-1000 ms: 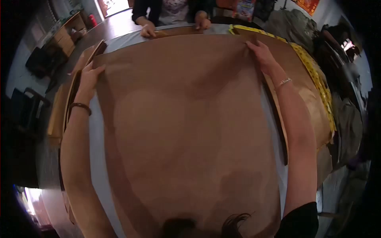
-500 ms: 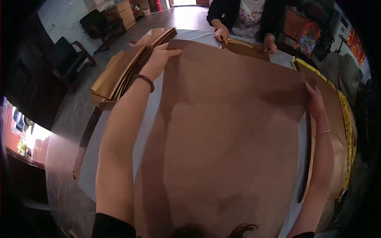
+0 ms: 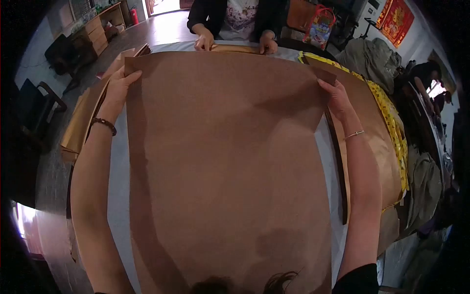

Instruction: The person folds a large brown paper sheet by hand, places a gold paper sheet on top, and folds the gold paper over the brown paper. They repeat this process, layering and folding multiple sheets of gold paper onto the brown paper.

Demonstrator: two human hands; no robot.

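A large sheet of brown paper (image 3: 230, 161) stretches between my hands and fills the middle of the view. My left hand (image 3: 120, 88) pinches its far left corner, thumb on top. At the far right corner, my right hand (image 3: 337, 98) grips the edge, and the corner there is folded over. The sheet covers much of the pale tabletop (image 3: 119, 181). Left of my left hand lies a stack of folded brown paper (image 3: 81, 125). To the right of my right arm is a pile of brown sheets (image 3: 374, 157) edged with yellow wrapping.
Across the table a person (image 3: 240, 22) has both hands on a folded piece of brown paper (image 3: 235, 48). Grey-green cloth bundles (image 3: 369, 61) stand at the right. Chairs (image 3: 36, 105) and a wooden drawer cabinet (image 3: 95, 36) are at the left.
The view has turned to the right, so things sit further left in it. The paper's far edge is now pulled straighter and flatter between my hands, both still gripping its corners.
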